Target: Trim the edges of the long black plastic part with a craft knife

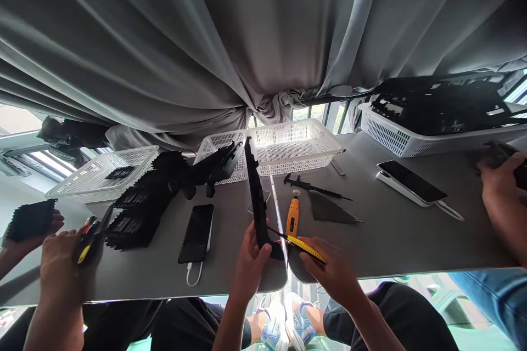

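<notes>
L hand clenched on black plastic strip, upright, lower ctr of frame. R hand grips yellow knife, blade tip at strip base. Orange tool on table just behind.

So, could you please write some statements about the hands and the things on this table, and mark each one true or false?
1. The left hand grips a long black part that stands on edge. True.
2. The right hand holds a red hammer. False: it holds a yellow utility knife.
3. A dark phone lies left of the black part. True.
4. The white basket behind the part sits on the floor. False: it sits on the table.
</notes>
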`<action>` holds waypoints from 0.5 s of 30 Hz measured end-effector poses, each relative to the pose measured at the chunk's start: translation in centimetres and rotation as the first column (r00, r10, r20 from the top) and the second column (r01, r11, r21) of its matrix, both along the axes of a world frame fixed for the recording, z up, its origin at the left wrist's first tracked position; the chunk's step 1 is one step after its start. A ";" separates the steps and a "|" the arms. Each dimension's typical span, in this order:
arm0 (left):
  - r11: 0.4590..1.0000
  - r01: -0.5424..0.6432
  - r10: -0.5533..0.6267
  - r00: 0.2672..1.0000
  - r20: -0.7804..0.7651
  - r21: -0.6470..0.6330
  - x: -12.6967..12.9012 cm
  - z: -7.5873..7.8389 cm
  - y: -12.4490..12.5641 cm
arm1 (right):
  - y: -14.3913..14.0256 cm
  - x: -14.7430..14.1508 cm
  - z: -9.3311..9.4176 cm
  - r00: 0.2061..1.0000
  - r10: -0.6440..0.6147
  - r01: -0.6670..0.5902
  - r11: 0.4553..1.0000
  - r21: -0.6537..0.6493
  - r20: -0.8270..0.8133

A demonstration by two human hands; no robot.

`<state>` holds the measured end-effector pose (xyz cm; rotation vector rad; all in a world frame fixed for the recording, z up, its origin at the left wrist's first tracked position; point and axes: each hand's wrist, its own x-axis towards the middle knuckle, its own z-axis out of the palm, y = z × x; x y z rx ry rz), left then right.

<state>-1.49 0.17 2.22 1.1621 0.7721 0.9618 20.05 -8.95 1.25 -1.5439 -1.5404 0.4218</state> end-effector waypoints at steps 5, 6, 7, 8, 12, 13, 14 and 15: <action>1.000 0.018 -0.018 1.000 0.000 -0.001 0.0 0.1 -0.1 | -0.1 0.0 0.1 1.000 0.016 -0.016 1.000 -0.021 -0.006; 1.000 0.022 -0.022 1.000 0.005 -0.001 0.0 0.1 -0.1 | -0.1 0.0 0.1 1.000 0.021 -0.021 0.999 -0.029 -0.009; 1.000 0.026 -0.026 1.000 0.014 -0.001 0.0 0.1 -0.1 | -0.1 0.0 0.2 1.000 0.019 -0.020 0.999 -0.039 -0.016; 0.999 0.034 -0.034 0.999 0.024 -0.003 -0.1 0.1 -0.1 | -0.1 -0.1 0.2 1.000 0.010 -0.012 0.999 -0.050 -0.028; 0.994 0.105 -0.104 0.993 0.053 -0.010 -0.1 -0.1 0.0 | 0.0 -0.2 0.1 0.998 -0.026 0.022 0.998 -0.061 -0.059; 0.993 0.119 -0.118 0.992 0.055 -0.008 -0.1 -0.2 0.0 | 0.0 -0.2 0.0 0.998 -0.026 0.022 0.998 -0.058 -0.060; 0.992 0.123 -0.123 0.991 0.055 -0.002 -0.1 -0.3 0.0 | 0.0 -0.2 0.0 0.998 -0.023 0.020 0.998 -0.055 -0.060; 0.993 0.122 -0.122 0.991 0.056 0.003 -0.2 -0.4 0.0 | 0.0 -0.2 0.0 0.998 -0.022 0.019 0.998 -0.056 -0.063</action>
